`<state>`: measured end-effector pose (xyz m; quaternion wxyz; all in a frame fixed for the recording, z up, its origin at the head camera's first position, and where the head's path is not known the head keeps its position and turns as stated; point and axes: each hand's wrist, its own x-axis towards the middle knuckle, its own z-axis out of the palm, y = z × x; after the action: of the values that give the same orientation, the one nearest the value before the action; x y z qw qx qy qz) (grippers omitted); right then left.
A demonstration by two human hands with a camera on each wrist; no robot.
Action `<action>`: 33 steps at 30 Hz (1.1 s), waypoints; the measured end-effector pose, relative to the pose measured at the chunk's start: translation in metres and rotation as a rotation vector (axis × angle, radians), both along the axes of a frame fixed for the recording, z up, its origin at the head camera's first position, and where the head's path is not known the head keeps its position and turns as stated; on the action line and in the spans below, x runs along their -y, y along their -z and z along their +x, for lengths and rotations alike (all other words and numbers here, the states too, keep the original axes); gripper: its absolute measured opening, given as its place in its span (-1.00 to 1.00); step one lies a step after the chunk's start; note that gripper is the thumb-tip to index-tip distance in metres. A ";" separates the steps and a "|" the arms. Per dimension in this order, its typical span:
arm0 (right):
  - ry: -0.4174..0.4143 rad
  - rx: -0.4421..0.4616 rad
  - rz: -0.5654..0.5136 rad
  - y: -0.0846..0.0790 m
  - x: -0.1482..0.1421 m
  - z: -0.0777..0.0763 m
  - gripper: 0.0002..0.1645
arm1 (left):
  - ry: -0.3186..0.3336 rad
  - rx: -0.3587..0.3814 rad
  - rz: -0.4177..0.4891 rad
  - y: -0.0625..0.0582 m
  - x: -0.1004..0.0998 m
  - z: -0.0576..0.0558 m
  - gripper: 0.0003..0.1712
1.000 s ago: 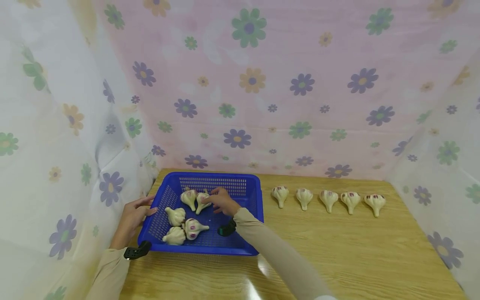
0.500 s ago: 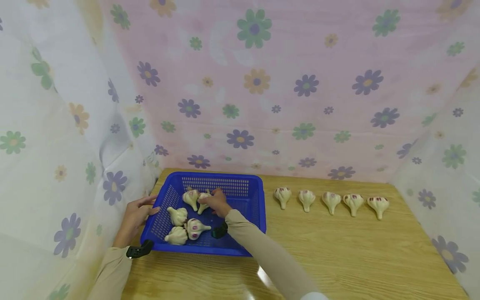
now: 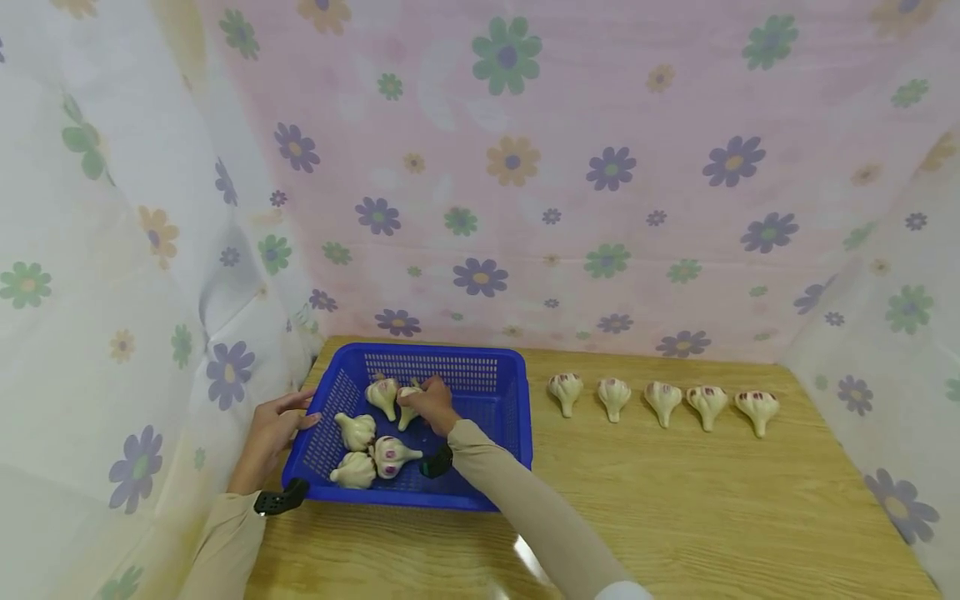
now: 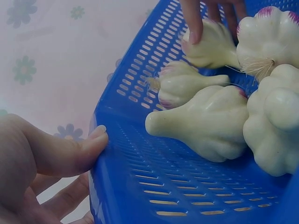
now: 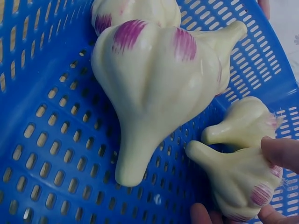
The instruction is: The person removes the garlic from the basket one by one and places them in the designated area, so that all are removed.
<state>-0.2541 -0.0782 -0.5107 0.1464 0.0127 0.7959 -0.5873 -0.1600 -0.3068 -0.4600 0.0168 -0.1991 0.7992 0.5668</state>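
Note:
A blue plastic basket with slotted walls stands on the left of the table and holds several garlic bulbs. My left hand grips its left rim, with the thumb over the edge and the fingers outside the wall. Inside, my right hand holds a garlic bulb near the back, its fingertips around the bulb's purple-streaked body. Beside that one lies another garlic bulb. Nearer the front left are a bulb with its stem pointing right and two paler bulbs, one of them against the left side.
Several more garlic bulbs lie in a row on the wooden table, right of the basket, stems toward me. Flower-patterned cloth encloses the table at the back and both sides.
My right hand has moved slightly left and its fingers have closed around the garlic bulb at the back. The left hand stays on the basket rim. The head view has shifted a little.

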 end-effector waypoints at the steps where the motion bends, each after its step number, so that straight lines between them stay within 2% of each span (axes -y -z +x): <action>1: -0.005 0.002 0.000 -0.001 -0.001 0.000 -0.45 | -0.001 0.001 -0.001 0.000 0.000 0.000 -0.34; 8: -0.017 0.020 -0.053 -0.004 -0.007 -0.002 -0.49 | -0.005 0.005 0.009 0.000 0.002 0.000 -0.33; 17: -0.099 0.081 -0.085 -0.018 -0.017 -0.002 -0.46 | -0.021 0.012 -0.015 0.002 0.002 -0.001 -0.33; 26: -0.145 0.058 -0.074 -0.034 -0.032 -0.002 -0.50 | -0.005 0.014 -0.022 0.001 0.001 0.001 -0.34; 33: -0.176 0.059 -0.107 -0.049 -0.046 -0.003 -0.46 | 0.006 0.015 -0.035 0.000 0.000 0.000 -0.34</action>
<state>-0.2566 -0.0321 -0.4617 0.2213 -0.0478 0.7568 -0.6132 -0.1604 -0.3072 -0.4600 0.0210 -0.2011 0.8095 0.5512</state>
